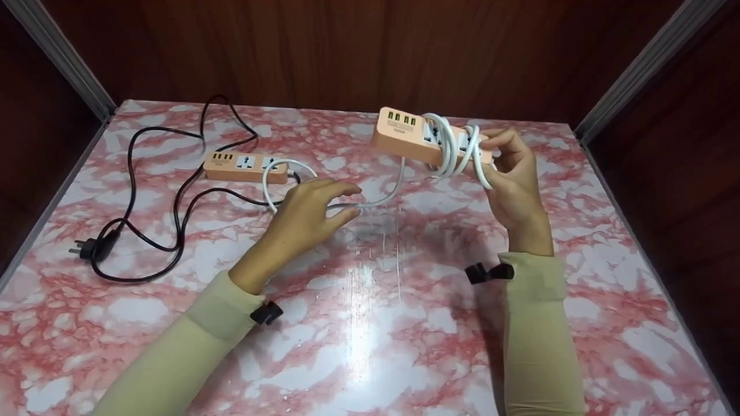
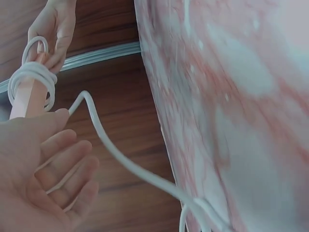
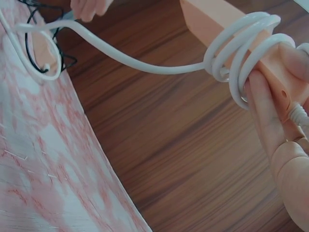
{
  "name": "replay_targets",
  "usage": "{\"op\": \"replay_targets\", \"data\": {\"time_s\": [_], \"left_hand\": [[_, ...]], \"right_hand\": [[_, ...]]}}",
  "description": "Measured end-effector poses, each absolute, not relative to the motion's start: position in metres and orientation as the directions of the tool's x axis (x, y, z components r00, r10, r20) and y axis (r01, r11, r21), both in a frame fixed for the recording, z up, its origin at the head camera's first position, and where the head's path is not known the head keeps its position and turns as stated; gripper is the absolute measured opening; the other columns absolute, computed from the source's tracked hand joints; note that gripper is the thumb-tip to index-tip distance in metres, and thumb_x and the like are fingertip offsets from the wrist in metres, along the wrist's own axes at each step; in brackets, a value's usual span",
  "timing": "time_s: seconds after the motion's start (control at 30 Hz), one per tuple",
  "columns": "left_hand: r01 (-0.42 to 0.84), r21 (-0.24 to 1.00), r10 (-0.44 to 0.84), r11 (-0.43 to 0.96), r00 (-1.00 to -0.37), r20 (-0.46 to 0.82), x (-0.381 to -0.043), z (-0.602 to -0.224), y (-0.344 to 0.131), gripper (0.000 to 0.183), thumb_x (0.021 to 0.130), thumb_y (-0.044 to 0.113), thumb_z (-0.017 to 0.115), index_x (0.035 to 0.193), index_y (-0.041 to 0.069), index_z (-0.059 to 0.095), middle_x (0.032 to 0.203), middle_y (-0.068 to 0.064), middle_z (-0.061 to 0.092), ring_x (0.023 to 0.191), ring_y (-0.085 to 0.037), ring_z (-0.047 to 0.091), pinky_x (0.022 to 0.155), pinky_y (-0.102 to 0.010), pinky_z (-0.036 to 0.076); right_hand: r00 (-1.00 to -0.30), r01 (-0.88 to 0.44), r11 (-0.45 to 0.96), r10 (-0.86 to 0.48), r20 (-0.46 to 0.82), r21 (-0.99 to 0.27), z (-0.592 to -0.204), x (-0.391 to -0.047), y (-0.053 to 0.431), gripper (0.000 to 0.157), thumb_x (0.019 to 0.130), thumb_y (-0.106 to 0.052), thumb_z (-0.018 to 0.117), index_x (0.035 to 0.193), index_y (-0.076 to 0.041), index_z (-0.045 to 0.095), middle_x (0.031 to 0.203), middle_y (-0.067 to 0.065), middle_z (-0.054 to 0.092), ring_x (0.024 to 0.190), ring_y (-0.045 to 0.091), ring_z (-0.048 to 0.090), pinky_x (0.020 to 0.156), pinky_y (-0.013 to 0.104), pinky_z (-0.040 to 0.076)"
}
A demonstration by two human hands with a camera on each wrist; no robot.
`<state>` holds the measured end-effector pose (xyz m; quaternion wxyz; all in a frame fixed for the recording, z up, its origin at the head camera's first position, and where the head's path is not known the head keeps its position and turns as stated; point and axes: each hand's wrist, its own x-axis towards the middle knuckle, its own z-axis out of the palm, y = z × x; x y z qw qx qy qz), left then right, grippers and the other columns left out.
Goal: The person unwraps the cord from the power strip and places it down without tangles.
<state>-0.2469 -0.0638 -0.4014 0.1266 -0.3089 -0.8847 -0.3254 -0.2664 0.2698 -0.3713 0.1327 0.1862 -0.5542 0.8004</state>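
Note:
My right hand (image 1: 517, 179) grips one end of an orange power strip (image 1: 404, 130), raised over the table and slightly tilted. Its white cable (image 1: 448, 147) is wound several times around the socket part. From the coils, a loose length of white cable (image 2: 128, 164) hangs down and runs left along the table. My left hand (image 1: 315, 211) hovers over that cable, thumb and fingers apart; in the left wrist view its palm (image 2: 19, 169) shows with loosely bent fingers. A loop of the white cable overlaps a second orange power strip (image 1: 222, 171) lying behind the left hand.
The second strip's black cable (image 1: 132, 173) spreads in loops over the left of the table, ending in a black plug (image 1: 95, 248). Dark wood panels (image 1: 324, 52) rise behind and beside the red-and-white marbled table (image 1: 439, 358).

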Motion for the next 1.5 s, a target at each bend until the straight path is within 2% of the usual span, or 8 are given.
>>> {"op": "replay_targets", "data": {"time_s": [0.17,0.37,0.67,0.8,1.03,1.27,1.5], "left_hand": [[0.608,0.527,0.448,0.594,-0.794,0.411,-0.249,-0.404,-0.051,0.029,0.099,0.026,0.079,0.124,0.011,0.078,0.123,-0.006,0.077,0.116,-0.028,0.071,0.103,-0.045,0.054],[0.607,0.561,0.452,0.563,-0.794,0.406,-0.251,-0.409,-0.041,0.022,0.099,0.025,0.079,0.116,0.012,0.080,0.116,-0.004,0.079,0.107,-0.021,0.076,0.096,-0.039,0.058],[0.637,0.550,0.440,0.540,-0.771,0.461,-0.255,-0.414,-0.037,0.010,0.094,0.022,0.084,0.102,0.015,0.084,0.101,0.000,0.080,0.095,-0.019,0.074,0.087,-0.035,0.058],[0.652,0.544,0.424,0.528,-0.757,0.496,-0.257,-0.415,-0.037,0.006,0.093,0.019,0.084,0.097,0.014,0.085,0.095,0.000,0.080,0.089,-0.019,0.072,0.084,-0.035,0.057],[0.674,0.552,0.414,0.491,-0.738,0.533,-0.262,-0.415,-0.040,0.007,0.095,0.017,0.082,0.095,0.011,0.086,0.090,-0.003,0.080,0.081,-0.019,0.072,0.078,-0.036,0.057],[0.673,0.534,0.379,0.512,-0.735,0.562,-0.267,-0.404,-0.044,0.008,0.095,0.018,0.082,0.096,0.010,0.086,0.090,-0.004,0.080,0.078,-0.022,0.069,0.078,-0.039,0.053],[0.665,0.543,0.314,0.512,-0.734,0.602,-0.273,-0.387,-0.049,0.010,0.095,0.018,0.082,0.097,0.009,0.085,0.088,-0.005,0.079,0.073,-0.018,0.065,0.072,-0.032,0.050]], "right_hand": [[-0.894,-0.418,-0.343,-0.008,0.448,-0.841,-0.370,-0.266,0.269,0.028,0.083,0.024,0.071,0.098,0.002,0.063,0.124,0.018,0.062,0.114,0.030,0.066,0.084,0.033,0.064],[-0.883,-0.449,-0.321,0.016,0.470,-0.834,-0.370,-0.267,0.268,0.025,0.084,0.023,0.072,0.098,0.005,0.063,0.122,0.018,0.060,0.114,0.029,0.065,0.079,0.028,0.063],[-0.888,-0.439,-0.336,0.024,0.459,-0.833,-0.371,-0.266,0.268,0.030,0.086,0.026,0.055,0.098,0.001,0.065,0.117,0.015,0.063,0.099,0.020,0.065,0.070,0.022,0.058],[-0.887,-0.437,-0.352,0.016,0.462,-0.827,-0.370,-0.265,0.269,0.028,0.086,0.025,0.057,0.098,0.001,0.064,0.118,0.015,0.062,0.099,0.021,0.065,0.070,0.023,0.058],[-0.881,-0.436,-0.364,-0.014,0.473,-0.823,-0.371,-0.265,0.270,0.024,0.085,0.023,0.069,0.098,0.003,0.062,0.122,0.018,0.062,0.110,0.027,0.066,0.079,0.027,0.063],[-0.870,-0.438,-0.387,-0.043,0.490,-0.812,-0.371,-0.264,0.272,0.025,0.085,0.025,0.066,0.097,0.004,0.061,0.122,0.020,0.059,0.111,0.029,0.064,0.079,0.027,0.062],[-0.860,-0.447,-0.401,-0.053,0.507,-0.800,-0.371,-0.264,0.272,0.025,0.084,0.026,0.067,0.097,0.005,0.061,0.121,0.019,0.059,0.111,0.028,0.063,0.080,0.028,0.062]]}}
